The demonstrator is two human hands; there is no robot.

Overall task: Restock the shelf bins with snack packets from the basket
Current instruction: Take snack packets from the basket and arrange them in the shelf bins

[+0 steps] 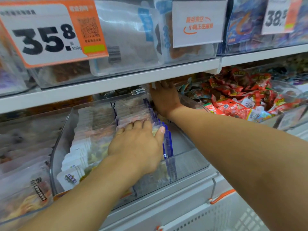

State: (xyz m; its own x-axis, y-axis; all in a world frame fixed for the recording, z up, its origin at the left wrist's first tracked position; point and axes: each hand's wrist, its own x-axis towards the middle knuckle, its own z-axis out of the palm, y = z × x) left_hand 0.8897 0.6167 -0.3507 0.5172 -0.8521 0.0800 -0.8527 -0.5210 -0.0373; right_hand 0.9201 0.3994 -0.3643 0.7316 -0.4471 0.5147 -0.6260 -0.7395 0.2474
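A clear plastic shelf bin holds rows of upright snack packets, white ones on the left and blue-edged ones on the right. My left hand lies flat on top of the blue-edged row, fingers straight, pressing the packets toward the back. My right hand reaches deep into the back of the same bin under the upper shelf, fingers extended against something white; its fingertips are partly hidden by the shelf edge. The white basket with an orange handle shows at the bottom right.
A white shelf edge runs just above the bin. To the right is a bin of red snack packets. Left is a bin of pale packets. Above hang price tags and more clear bins.
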